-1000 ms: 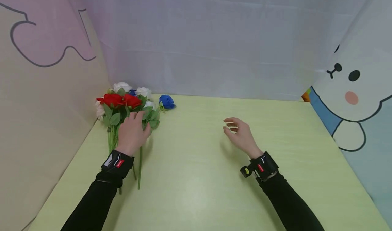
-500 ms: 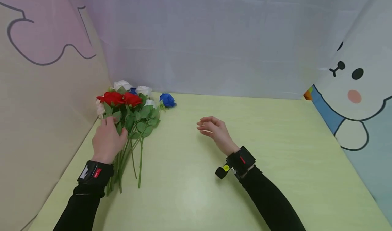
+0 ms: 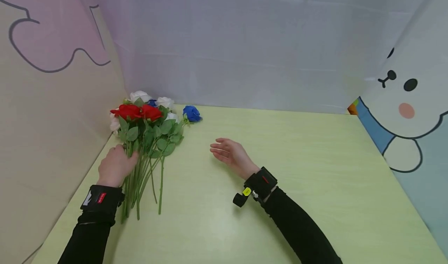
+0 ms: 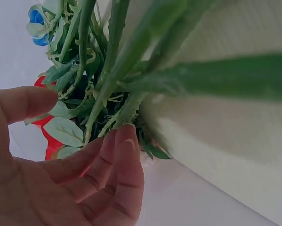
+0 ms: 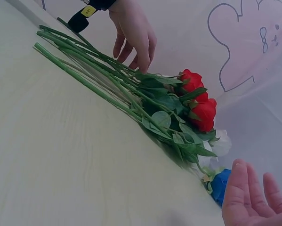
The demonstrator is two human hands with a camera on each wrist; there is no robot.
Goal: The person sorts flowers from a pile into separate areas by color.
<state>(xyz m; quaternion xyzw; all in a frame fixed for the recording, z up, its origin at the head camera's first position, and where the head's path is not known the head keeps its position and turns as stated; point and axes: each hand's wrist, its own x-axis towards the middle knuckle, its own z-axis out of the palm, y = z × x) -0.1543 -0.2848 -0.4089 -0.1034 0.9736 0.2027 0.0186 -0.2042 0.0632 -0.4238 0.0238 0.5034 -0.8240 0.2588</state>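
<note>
A person's left grip [image 3: 117, 165] reaches to the near-left edge of a bunch of flowers [image 3: 166, 128] lying on a pale bench [image 3: 199, 221]. Its thumb and gently bent fingers stand well apart, not closed, in the left wrist view, with green stems [image 4: 216, 77] passing across the gap; whether the fingertips touch them cannot be told. The stems run toward 6 o'clock, their cut ends spread on the bench. Leaves [image 3: 169, 149] crowd at 2 o'clock from that grip, and beyond them, at 1 o'clock, sit two red blooms [image 3: 128, 112], touching each other. White blooms [image 3: 140, 96] show just past the red ones, and a pale pink flower [image 3: 114, 123] rests at 12 o'clock, by the left wall [image 3: 52, 120]. A blue rose [image 3: 192, 114] juts from the bunch at 2 o'clock.

At 3 o'clock, apart from the flowers, the right grip [image 3: 229, 155] hangs above the bench, fingers loosely extended and the hand free; the blue rose lies between 10 and 11 o'clock from it. Both wrists wear black bands [image 3: 260, 182] below dark sleeves [image 3: 301, 221]. A whitish curtain [image 3: 245, 46] backs the bench at 12 o'clock; a cartoon animal [image 3: 409, 100] decorates the wall at 2 o'clock.
</note>
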